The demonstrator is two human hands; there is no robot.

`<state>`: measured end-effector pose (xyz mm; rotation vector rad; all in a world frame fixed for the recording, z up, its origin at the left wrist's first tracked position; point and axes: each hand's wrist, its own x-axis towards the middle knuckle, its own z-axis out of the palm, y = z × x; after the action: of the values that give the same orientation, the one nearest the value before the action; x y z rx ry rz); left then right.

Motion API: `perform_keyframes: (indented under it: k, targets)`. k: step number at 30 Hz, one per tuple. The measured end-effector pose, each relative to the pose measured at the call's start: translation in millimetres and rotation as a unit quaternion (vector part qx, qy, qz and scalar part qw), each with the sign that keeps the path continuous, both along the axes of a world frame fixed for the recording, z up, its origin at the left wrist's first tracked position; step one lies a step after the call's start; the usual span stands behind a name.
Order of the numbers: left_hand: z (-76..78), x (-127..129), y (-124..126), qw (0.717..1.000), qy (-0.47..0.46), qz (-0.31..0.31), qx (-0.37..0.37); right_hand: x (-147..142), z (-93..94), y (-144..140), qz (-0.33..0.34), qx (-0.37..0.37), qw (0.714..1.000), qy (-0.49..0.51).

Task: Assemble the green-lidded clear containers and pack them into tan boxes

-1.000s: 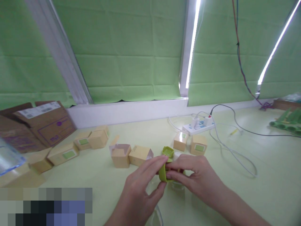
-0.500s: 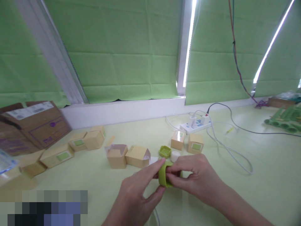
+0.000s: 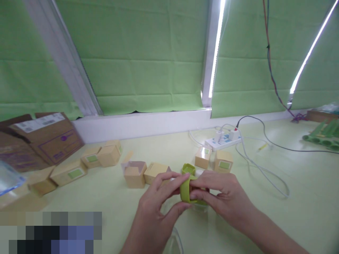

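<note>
Both hands meet low at centre over the table (image 3: 291, 211). The left hand (image 3: 153, 215) pinches the green cap (image 3: 185, 189) between thumb below and fingers above; the right hand (image 3: 225, 197) grips its other side, fingers curled tight. The cap sits directly between the two sets of fingertips, equally near each, held on edge with its flat face toward the left hand, above a clear jar that is mostly hidden. Cap looks like smooth, matte plastic, a rounded square. Just beyond lies a second green lid (image 3: 189, 169), flat. Farther back stand small tan card boxes (image 3: 224, 162), some open, then a white power strip (image 3: 224, 140) with looping cables.
</note>
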<state>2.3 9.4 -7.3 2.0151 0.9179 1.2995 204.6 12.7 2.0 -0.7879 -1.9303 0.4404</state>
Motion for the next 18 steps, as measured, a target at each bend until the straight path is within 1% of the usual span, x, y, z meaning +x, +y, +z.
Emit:
perform_keyframes:
  k: [2, 3, 4, 6, 8, 11, 15, 16, 18]
  targets:
    - [2.0, 2, 0, 0.993, -0.070, -0.028, -0.089, 2, 0.7, 0, -0.010, 0.034, 0.999, 0.004]
    - [3.0, 2, 0, 0.986, -0.099, -0.039, -0.127, 4, 0.6, 1, -0.027, 0.041, 0.999, 0.017]
    - [4.1, 3, 0, 0.978, -0.125, -0.048, -0.160, 4, 0.2, 1, -0.051, 0.038, 0.997, 0.036]
    - [6.6, 4, -1, 0.963, -0.166, -0.063, -0.204, 6, -0.9, 1, -0.099, 0.004, 0.993, 0.071]
    - [9.4, 5, -2, 0.953, -0.190, -0.080, -0.224, 6, -1.9, 2, -0.113, -0.039, 0.990, 0.081]
    - [12.6, 7, -4, 0.946, -0.200, -0.101, -0.233, 4, -1.9, 1, -0.082, -0.072, 0.993, 0.037]
    - [12.5, 5, -5, 0.932, -0.196, -0.139, -0.270, 0, 0.0, -1, -0.065, -0.076, 0.995, -0.008]
    - [11.8, 4, -5, 0.930, -0.193, -0.142, -0.279, 0, 0.5, -1, -0.069, -0.072, 0.995, -0.007]
    - [10.0, 3, -4, 0.934, -0.184, -0.124, -0.281, 0, 1.0, -2, -0.080, -0.063, 0.995, 0.008]
